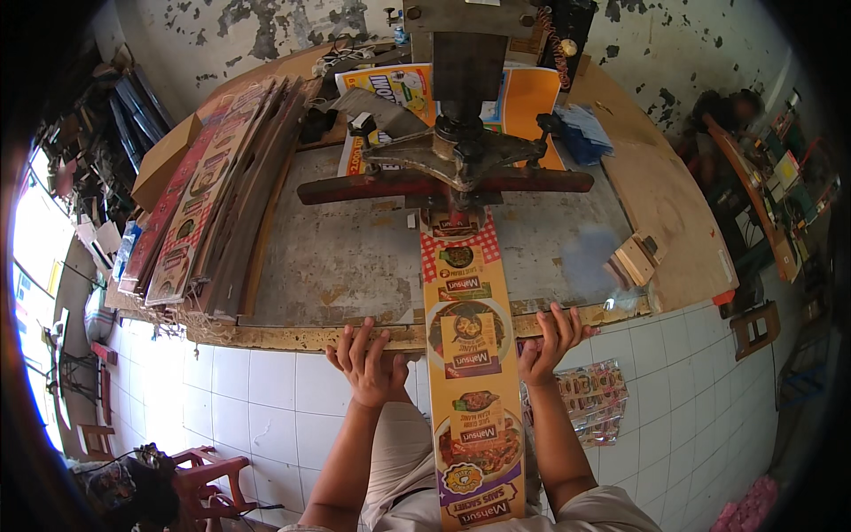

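Strip (472, 377) crosses the table (328, 257) edge, far end at press (456, 164); left hand (365, 362) and right hand (551, 344) spread, seemingly empty, either side; step judged lining-up, next move calling for hands steadying it square.

The top of the metal press (461, 146) is cut off by the upper edge, and the yellow printed strip (467, 293) passes out of sight beneath its crossbar (550, 183), with the strip's near end cut off by the lower edge. The press hides the middle of the large printed sheets (532, 93) behind it. To its right, a small wooden block (635, 259) is blurred, and farther right a person (737, 108) is too dim to make out.
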A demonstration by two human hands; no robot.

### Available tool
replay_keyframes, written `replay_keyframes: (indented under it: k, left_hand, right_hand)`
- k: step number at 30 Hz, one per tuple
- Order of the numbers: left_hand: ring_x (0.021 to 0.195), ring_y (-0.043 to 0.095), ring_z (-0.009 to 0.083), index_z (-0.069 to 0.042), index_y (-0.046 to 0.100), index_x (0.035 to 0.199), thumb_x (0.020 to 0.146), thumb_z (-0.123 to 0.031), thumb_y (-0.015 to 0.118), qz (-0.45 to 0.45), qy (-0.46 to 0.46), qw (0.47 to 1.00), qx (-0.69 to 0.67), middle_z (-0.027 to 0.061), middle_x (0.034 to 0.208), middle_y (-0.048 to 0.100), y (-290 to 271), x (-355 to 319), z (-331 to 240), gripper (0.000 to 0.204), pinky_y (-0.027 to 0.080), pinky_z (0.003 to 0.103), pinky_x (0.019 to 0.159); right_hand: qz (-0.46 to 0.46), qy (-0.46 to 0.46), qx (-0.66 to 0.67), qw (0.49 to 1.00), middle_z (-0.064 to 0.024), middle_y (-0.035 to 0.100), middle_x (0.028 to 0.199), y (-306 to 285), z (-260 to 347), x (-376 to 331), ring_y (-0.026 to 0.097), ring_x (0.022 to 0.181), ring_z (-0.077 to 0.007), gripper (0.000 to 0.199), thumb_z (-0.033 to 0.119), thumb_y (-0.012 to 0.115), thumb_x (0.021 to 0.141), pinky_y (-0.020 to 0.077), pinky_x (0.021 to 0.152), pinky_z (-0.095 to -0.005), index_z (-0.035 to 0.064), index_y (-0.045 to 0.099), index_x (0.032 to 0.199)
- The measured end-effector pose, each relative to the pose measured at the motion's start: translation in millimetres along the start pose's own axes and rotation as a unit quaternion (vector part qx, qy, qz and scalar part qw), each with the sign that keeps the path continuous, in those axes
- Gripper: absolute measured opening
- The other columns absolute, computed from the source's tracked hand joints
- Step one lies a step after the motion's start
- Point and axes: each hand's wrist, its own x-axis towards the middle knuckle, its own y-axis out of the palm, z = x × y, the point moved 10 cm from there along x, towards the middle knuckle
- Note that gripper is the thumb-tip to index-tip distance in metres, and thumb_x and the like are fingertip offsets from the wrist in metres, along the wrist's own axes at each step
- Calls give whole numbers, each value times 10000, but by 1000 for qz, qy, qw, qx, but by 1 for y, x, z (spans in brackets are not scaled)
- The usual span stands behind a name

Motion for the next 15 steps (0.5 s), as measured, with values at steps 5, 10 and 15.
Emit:
replay_keyframes:
  k: [5,10,15]
  left_hand:
    - [1599,395,364,-181,662,1388,1039,-461,665,1,0,1000,3,90,1589,621,-1,0,0,447,83,586,1365]
    - [1600,398,362,-184,674,1379,1036,-464,671,4,1,1000,9,86,1591,619,0,-2,1,443,85,583,1366]
    - [1603,397,358,-187,682,1373,1035,-469,675,1,4,1000,9,82,1594,615,0,-2,1,441,81,584,1367]
  right_hand:
    - [0,9,21,1000,-115,584,1580,2,-3,-3,359,1598,-387,503,438,373,1192,109,1347,-618,120,671,1442]
    - [2,8,2,1000,-102,595,1577,0,0,-1,359,1600,-385,480,427,372,1193,60,1343,-642,124,658,1432]
    - [0,9,0,1000,-93,600,1573,0,1,0,365,1599,-383,470,426,369,1194,43,1339,-653,131,651,1428]
